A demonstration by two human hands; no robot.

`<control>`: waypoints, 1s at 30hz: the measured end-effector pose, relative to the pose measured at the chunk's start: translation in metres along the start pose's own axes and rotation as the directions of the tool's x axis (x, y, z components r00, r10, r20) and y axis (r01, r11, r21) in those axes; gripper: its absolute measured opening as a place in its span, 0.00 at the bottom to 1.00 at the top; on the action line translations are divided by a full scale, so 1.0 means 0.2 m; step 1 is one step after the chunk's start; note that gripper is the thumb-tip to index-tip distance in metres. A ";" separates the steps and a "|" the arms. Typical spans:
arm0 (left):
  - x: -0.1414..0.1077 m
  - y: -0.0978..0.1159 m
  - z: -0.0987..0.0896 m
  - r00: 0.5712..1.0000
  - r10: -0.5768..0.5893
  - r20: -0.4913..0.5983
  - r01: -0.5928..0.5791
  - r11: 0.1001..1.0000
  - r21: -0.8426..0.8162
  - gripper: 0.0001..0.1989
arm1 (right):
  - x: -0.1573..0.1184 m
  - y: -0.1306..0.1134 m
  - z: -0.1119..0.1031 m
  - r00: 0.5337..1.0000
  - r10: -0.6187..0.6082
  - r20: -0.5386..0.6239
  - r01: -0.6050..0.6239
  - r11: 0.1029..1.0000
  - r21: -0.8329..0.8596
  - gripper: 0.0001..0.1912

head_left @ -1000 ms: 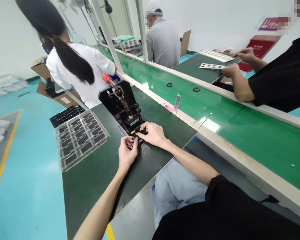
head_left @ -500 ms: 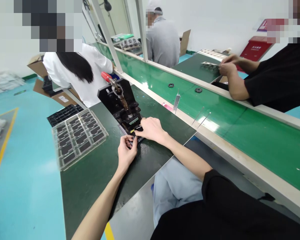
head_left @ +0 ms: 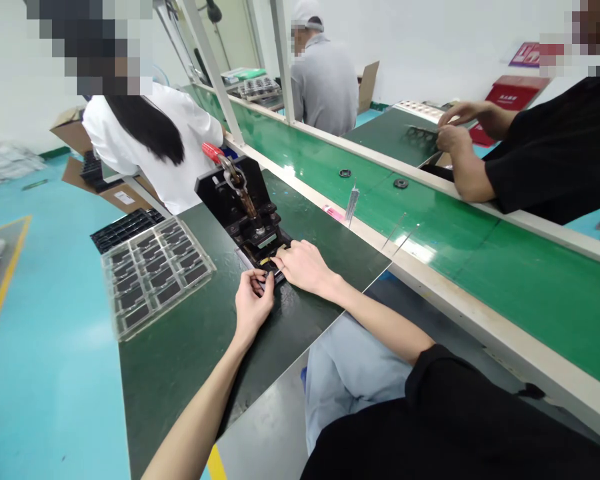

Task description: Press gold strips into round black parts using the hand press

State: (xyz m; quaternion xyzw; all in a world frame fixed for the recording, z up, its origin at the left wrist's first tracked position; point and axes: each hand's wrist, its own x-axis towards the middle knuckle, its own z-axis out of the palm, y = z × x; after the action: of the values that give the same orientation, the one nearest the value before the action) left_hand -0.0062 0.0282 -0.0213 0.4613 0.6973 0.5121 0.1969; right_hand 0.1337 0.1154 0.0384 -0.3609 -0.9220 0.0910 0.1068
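Black metal makes up the upright clamp fixture with a red handle, standing before you on the dark green counter. Both your hands are at its near end: your left hand has thumb and fingers curled close together at the front edge, and your right hand is bent over the bed, fingertips beside a small yellow piece. You cover that part yourself, so I cannot tell whether either hand grips anything.

To your left lies a clear plastic tray of flat black pieces, a black compartmented tray just behind it. Past the counter's right edge, a white rail borders the green conveyor belt; a bundle of thin metal rods rises near it, next to a pink item. Ahead sits a person in a white shirt; across the belt are a person in grey and a person in black sleeves.

Compared with a second ago, your left hand has barely moved and your right fingers have shifted slightly at the bed. Two flat black rings on the belt have travelled a little rightward, and the black-sleeved person's hands have drawn together.
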 end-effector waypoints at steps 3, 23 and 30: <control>0.00 0.00 0.00 1.000 -0.010 0.001 0.010 1.000 0.007 0.11 | -0.02 -0.01 0.06 0.999 -0.047 0.005 0.047 0.999 -0.001 0.20; -0.02 0.02 -0.02 1.000 -0.020 0.010 0.020 1.000 0.022 0.12 | -0.48 0.13 0.01 0.874 -0.126 -0.469 0.213 0.967 0.138 0.13; -0.03 0.02 -0.02 1.000 -0.030 0.002 0.030 0.999 0.036 0.12 | -0.96 0.73 -0.33 0.513 0.099 -0.852 -0.340 0.936 -0.096 0.12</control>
State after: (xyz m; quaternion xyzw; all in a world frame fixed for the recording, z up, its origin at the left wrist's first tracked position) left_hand -0.0047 0.0216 -0.0166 0.4548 0.7129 0.4960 0.1973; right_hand 0.3828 0.0958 0.0403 -0.4851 -0.7081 -0.1965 0.4740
